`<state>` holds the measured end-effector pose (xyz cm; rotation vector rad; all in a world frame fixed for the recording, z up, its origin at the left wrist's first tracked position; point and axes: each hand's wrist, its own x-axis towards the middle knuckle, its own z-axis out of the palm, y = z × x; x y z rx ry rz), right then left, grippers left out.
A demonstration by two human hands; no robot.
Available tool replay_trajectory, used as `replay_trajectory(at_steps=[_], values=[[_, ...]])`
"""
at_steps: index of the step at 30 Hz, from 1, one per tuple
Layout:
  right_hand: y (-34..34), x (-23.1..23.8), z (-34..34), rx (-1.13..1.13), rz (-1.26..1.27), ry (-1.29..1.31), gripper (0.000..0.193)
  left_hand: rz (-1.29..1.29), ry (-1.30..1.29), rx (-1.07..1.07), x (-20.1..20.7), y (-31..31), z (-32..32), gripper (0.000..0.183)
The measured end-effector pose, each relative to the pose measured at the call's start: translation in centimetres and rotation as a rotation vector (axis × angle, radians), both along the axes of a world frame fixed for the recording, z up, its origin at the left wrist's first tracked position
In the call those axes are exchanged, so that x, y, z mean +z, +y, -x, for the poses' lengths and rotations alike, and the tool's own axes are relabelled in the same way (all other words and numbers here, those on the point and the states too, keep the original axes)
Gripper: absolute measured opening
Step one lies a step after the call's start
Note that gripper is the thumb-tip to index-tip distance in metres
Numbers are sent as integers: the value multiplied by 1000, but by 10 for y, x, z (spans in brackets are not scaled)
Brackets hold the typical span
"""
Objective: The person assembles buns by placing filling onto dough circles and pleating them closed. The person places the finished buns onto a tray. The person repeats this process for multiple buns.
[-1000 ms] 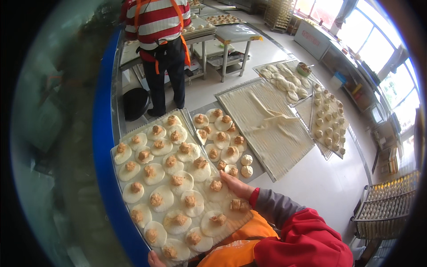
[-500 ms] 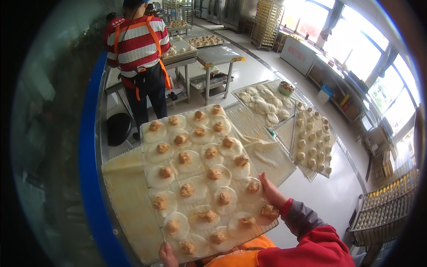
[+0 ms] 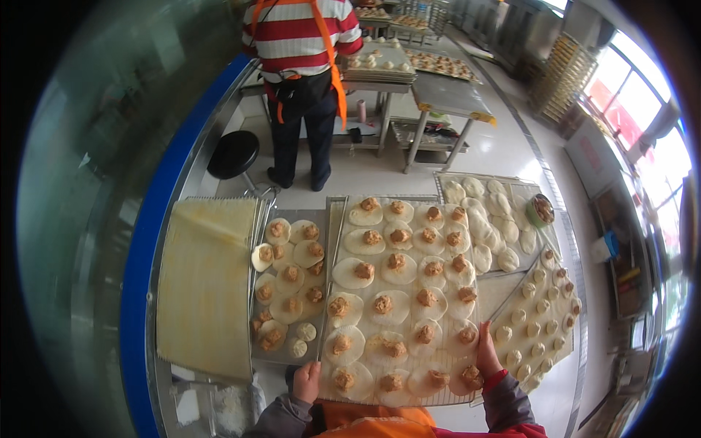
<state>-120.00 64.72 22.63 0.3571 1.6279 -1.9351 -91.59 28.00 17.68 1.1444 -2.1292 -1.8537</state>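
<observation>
My left hand (image 3: 307,381) grips the near left corner of a wire tray (image 3: 438,400), thumb on top. On the tray's right side, toward the near end, my right hand (image 3: 488,352) holds the edge. Rows of flat dough rounds (image 3: 391,308) cover this tray, each with a lump of brown-orange filling (image 3: 383,304). Left of it, partly covered by its edge, a metal tray (image 3: 281,356) bears more filled rounds (image 3: 290,276) and a few closed buns (image 3: 299,347). The fingers under the held tray are hidden.
At left lies a cloth-covered rack (image 3: 208,292). Plain dough pieces (image 3: 496,219), a bowl of filling (image 3: 541,210) and a rack of small buns (image 3: 533,328) are at right. Beyond the table stand a black stool (image 3: 234,155) and a person in a striped shirt (image 3: 299,44).
The tilted tray has straightened and come down nearer the table, still in both hands. The filled rounds and buns to its left have come into view. My view has shifted.
</observation>
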Motion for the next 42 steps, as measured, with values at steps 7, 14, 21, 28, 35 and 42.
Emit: replay_trajectory(at_steps=[7, 14, 21, 28, 35, 42], values=[[-3, -35, 36, 108, 152, -85, 67, 129, 27, 85, -39, 19, 4, 34], [-11, -59, 70, 291, -285, 107, 51, 478, -129, 12, -36, 23, 30, 34], [4, -67, 87, 566, -616, 258, 40, 681, -439, -218, -32, 31, 40, 19], [34, -105, 113, 744, -671, 462, 44, 720, -345, -150, -12, 41, 45, 14], [34, -88, 157, 796, -717, -25, 52, 594, -257, -46, 9, 43, 12, 15], [-70, 3, 168, 908, -570, 743, 30, 168, -381, 226, 3, 74, -120, 21]])
